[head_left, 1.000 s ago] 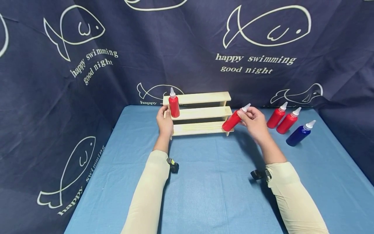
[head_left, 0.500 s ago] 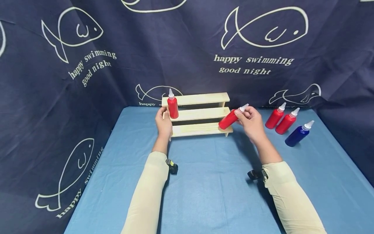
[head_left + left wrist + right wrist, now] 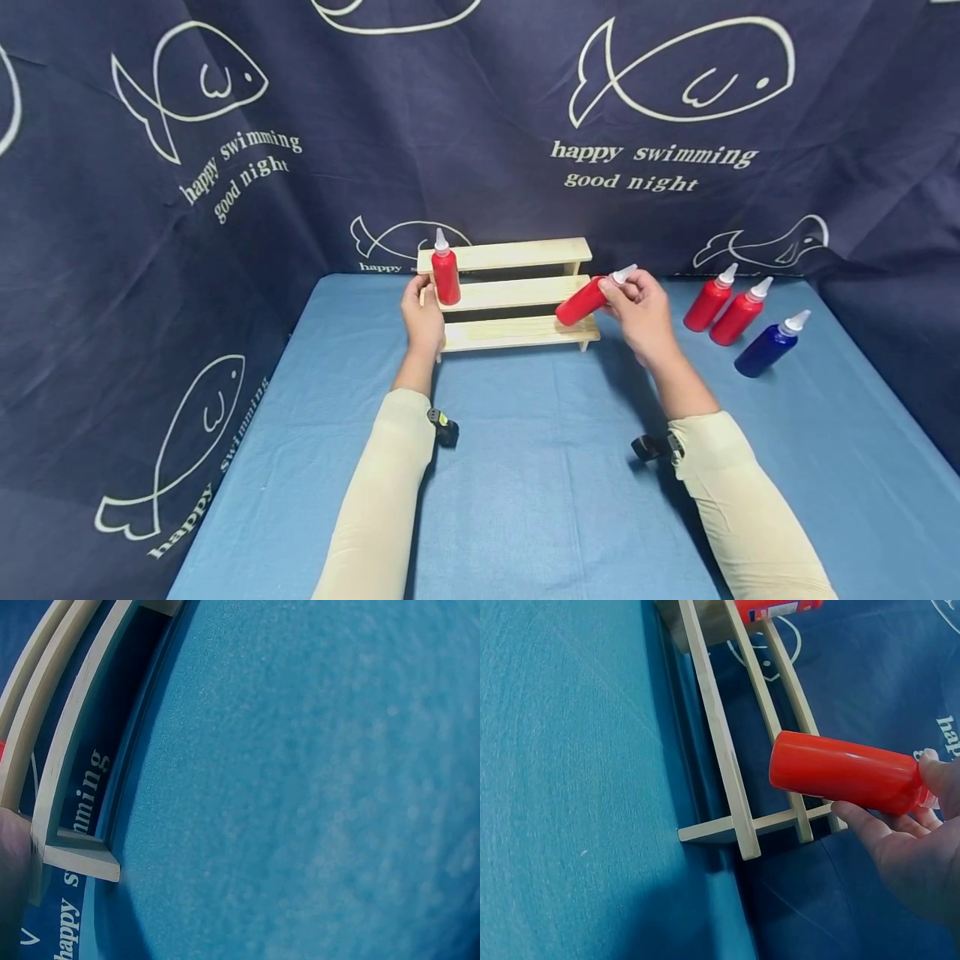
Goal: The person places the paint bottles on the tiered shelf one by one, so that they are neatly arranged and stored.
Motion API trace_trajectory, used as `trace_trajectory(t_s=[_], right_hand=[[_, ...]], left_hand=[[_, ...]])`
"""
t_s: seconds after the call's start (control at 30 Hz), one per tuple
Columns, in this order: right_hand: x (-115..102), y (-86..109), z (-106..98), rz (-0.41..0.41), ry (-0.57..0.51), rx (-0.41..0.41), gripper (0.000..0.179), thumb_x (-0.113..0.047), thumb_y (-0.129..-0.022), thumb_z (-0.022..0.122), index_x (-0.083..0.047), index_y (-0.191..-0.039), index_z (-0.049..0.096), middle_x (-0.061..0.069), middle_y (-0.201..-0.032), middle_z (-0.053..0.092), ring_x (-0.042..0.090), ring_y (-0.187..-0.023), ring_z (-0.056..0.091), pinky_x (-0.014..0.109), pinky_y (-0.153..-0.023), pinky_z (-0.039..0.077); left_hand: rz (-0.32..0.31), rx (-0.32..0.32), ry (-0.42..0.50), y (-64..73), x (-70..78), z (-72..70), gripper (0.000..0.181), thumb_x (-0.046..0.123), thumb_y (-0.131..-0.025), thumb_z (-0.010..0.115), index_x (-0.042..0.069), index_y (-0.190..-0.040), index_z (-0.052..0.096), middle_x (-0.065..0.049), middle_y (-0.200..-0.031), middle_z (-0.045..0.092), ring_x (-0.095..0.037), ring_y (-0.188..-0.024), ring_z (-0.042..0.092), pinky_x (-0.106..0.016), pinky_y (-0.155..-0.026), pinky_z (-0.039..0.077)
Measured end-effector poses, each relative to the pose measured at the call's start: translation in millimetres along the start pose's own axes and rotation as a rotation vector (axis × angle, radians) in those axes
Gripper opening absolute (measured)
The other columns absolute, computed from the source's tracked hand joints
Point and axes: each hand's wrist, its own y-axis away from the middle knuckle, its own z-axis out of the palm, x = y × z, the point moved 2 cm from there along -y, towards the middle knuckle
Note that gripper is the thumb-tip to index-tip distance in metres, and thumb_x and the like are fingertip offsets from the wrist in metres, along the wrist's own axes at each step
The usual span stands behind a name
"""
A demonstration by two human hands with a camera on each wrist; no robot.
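My right hand (image 3: pixel 647 315) holds a red squeeze bottle (image 3: pixel 581 302) near its white pointed cap. The bottle is tilted, its base toward the left, over the right end of a three-tier wooden display rack (image 3: pixel 517 332). In the right wrist view, thumb and fingers pinch the neck end of the bottle (image 3: pixel 840 769), which hangs above the shelf slats. At the rack's left end, my left hand (image 3: pixel 424 318) grips the side; only part of it shows in the left wrist view. Another red squeeze bottle (image 3: pixel 446 277) stands upright on the middle shelf at the left.
Two red squeeze bottles (image 3: pixel 707 305) (image 3: pixel 737 317) and a blue squeeze bottle (image 3: pixel 765 350) stand to the right on the blue tablecloth (image 3: pixel 510 467). A dark curtain (image 3: pixel 480 125) with fish drawings hangs behind and along the left side of the table.
My right hand has moved slightly left with the red squeeze bottle, whose base has risen a little and tilted further over the rack. The left hand stays at the rack's left end.
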Motion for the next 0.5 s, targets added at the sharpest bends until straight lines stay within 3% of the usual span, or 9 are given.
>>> trace_trajectory(t_s=[0.33,0.5], right_hand=[[1,-2.0,11,-0.015,-0.016,-0.012,0.016,-0.001,-0.101,0.066,-0.011,-0.106,0.055,-0.012,-0.101,0.078,0.002,-0.094,0.076,0.02,-0.081,0.063],[4,-3.3,18,-0.007,0.039,-0.007,0.016,-0.003,-0.101,0.066,-0.014,-0.106,0.056,-0.015,-0.099,0.077,-0.001,-0.092,0.074,0.018,-0.08,0.062]], left_hand=[[0.0,0.008,0.001,0.2,1.1,-0.4,0.029,-0.005,-0.106,0.048,-0.011,-0.131,0.062,-0.028,-0.134,0.062,-0.033,-0.134,0.054,-0.044,-0.121,0.042],[-0.008,0.006,-0.005,-0.2,2.2,-0.7,0.03,-0.005,-0.105,0.048,-0.01,-0.131,0.062,-0.028,-0.135,0.062,-0.033,-0.135,0.054,-0.043,-0.122,0.041]])
